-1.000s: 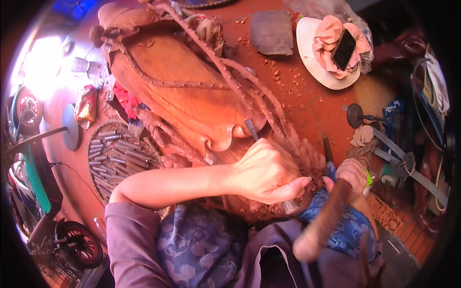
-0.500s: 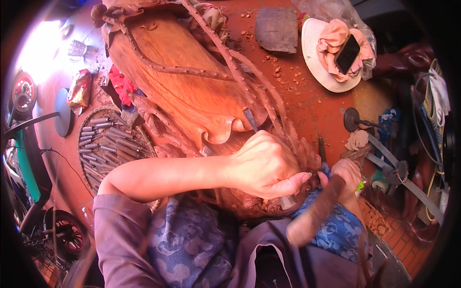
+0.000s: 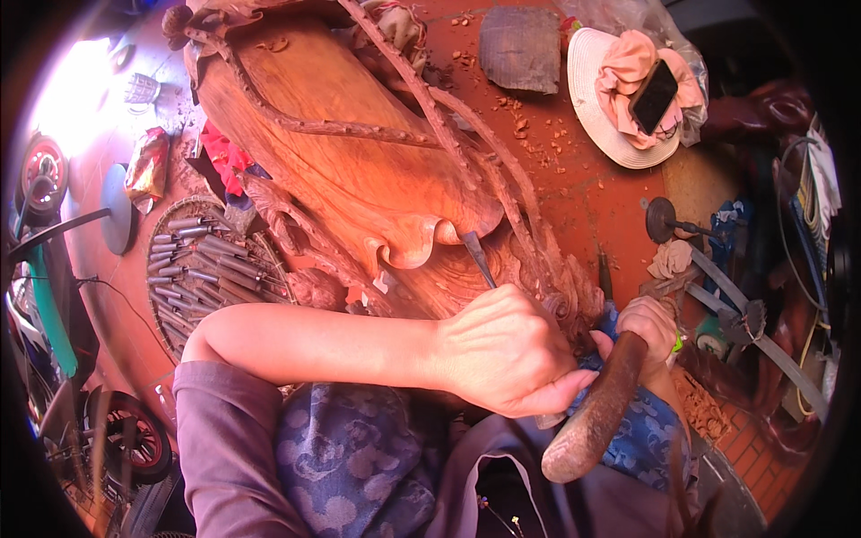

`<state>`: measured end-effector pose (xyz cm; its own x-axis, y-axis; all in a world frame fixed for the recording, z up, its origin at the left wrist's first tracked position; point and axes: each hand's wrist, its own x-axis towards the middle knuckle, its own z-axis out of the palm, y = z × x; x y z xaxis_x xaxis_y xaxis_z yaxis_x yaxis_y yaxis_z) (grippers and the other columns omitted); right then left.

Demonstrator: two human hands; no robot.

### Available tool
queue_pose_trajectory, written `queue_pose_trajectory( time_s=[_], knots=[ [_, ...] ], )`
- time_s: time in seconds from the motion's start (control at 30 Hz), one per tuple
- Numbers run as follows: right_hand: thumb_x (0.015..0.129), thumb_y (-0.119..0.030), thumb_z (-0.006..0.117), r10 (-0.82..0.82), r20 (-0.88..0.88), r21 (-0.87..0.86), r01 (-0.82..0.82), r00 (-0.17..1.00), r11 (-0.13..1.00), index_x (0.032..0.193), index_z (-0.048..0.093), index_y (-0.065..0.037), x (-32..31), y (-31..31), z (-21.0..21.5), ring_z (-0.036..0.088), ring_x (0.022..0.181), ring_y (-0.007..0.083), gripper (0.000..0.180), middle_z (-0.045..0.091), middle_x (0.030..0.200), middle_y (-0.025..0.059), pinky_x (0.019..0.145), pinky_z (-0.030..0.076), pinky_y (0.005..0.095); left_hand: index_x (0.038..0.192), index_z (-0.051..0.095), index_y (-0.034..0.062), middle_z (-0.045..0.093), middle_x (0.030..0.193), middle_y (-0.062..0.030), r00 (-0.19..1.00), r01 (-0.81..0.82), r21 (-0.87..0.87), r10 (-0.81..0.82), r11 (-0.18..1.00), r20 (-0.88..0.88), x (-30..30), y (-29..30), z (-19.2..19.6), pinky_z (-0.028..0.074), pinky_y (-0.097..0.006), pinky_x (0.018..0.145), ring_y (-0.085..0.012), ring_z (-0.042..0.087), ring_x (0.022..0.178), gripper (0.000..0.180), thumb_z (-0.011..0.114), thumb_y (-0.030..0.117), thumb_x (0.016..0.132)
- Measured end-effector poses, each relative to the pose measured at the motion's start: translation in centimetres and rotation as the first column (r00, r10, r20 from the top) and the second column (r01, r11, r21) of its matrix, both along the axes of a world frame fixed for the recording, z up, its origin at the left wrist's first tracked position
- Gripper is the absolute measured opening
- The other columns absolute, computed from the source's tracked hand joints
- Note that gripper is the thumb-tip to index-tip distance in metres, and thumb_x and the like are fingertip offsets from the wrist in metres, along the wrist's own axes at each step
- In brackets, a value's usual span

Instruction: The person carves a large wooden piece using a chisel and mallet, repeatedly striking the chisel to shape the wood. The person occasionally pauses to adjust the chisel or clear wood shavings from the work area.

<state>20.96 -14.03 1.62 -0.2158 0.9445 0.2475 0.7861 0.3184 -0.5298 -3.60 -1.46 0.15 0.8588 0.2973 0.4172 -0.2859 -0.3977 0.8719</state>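
Since the earlier frame our view has slid down and left, so the carving [image 3: 359, 170] sits higher in the picture, and our right hand [image 3: 650, 327] has drawn the mallet [image 3: 596, 412] a little nearer the left.

Only the head view shows now. Our left hand [image 3: 507, 350] is closed round a chisel [image 3: 477, 255], whose blade juts up from the fist onto the curled lip of the carving. Just right of it, our right hand grips the mallet by its handle, head hanging low toward our lap.

We judge the work well along: vines and scrolls above the left hand are already cut, chips [image 3: 529, 117] lie well beyond, and the broad middle panel is still plain. Spare chisels [image 3: 211, 260] wait in a basket left of our forearm.
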Motion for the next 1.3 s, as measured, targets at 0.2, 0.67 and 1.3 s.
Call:
queue_pose_trajectory(
  time_s=[0.2, 0.67, 1.3],
  knots=[
    [0.066, -0.011, 0.088, 0.008, -0.024, 0.042, -0.007, 1.0, 0.999, 0.078, 0.054, -0.006, 0.1, -0.3, -0.7, 0.061, 0.06, 0.0278, 0.036, 0.058, 0.068, 0.0073, 0.059, 0.051, 0.0374, 0.057, 0.053, 0.0042, 0.053, 0.055, -0.0115, 0.998, -0.04, -0.013, 0.039, 0.999, -0.048, 0.3, 1.3, -0.2, 0.043, -0.044, 0.046, -0.0348, 0.054, 0.049, 0.041, 0.055, 0.02, 0.095],
    [0.068, -0.01, 0.086, 0.047, 0.017, 0.092, -0.049, 0.999, 0.995, 0.078, 0.053, -0.006, 0.8, -0.5, -1.2, 0.06, 0.062, 0.0289, 0.034, 0.059, 0.071, 0.0095, 0.06, 0.051, 0.0394, 0.056, 0.05, 0.0049, 0.05, 0.054, -0.0107, 0.998, -0.048, 0.039, 0.05, 0.998, -0.043, 0.2, 1.7, -1.1, 0.04, -0.044, 0.045, -0.0352, 0.05, 0.047, 0.04, 0.057, 0.018, 0.093],
    [0.064, -0.01, 0.087, 0.0, 0.069, 0.106, -0.007, 0.998, 0.994, 0.076, 0.053, -0.005, 0.7, -0.1, -1.4, 0.057, 0.058, 0.0298, 0.036, 0.054, 0.066, 0.009, 0.055, 0.047, 0.0389, 0.055, 0.052, 0.0064, 0.052, 0.054, -0.0081, 0.996, -0.081, 0.132, 0.084, 0.988, -0.019, 0.4, 2.4, -1.4, 0.043, -0.042, 0.046, -0.0326, 0.052, 0.047, 0.039, 0.06, 0.019, 0.092]
  ],
)
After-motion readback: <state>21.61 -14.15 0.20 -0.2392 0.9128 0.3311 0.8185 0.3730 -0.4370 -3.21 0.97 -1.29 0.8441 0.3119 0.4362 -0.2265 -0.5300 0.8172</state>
